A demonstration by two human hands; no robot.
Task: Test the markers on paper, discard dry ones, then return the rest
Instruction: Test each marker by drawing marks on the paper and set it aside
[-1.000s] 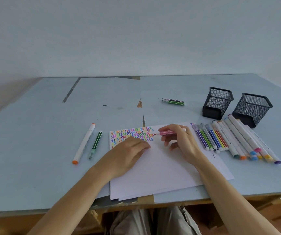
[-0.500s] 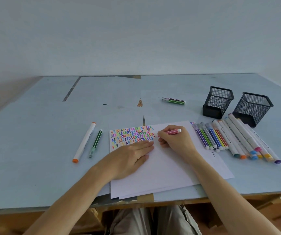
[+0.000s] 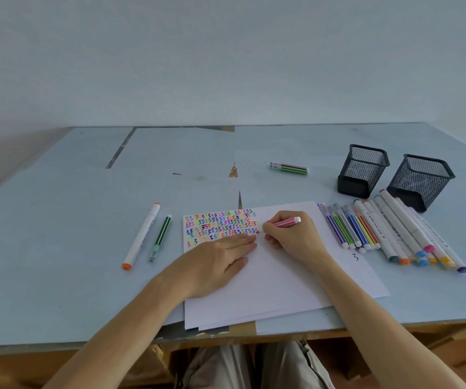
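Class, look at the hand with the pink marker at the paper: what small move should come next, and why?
Probably a short squiggle: the right hand grips the pink marker with its tip at the end of the colored test marks, while the left hand steadies the paper.

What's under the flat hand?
The left hand rests flat on the paper, its fingertips over the lower edge of the coloured squiggles. Any marks beneath the palm are covered.
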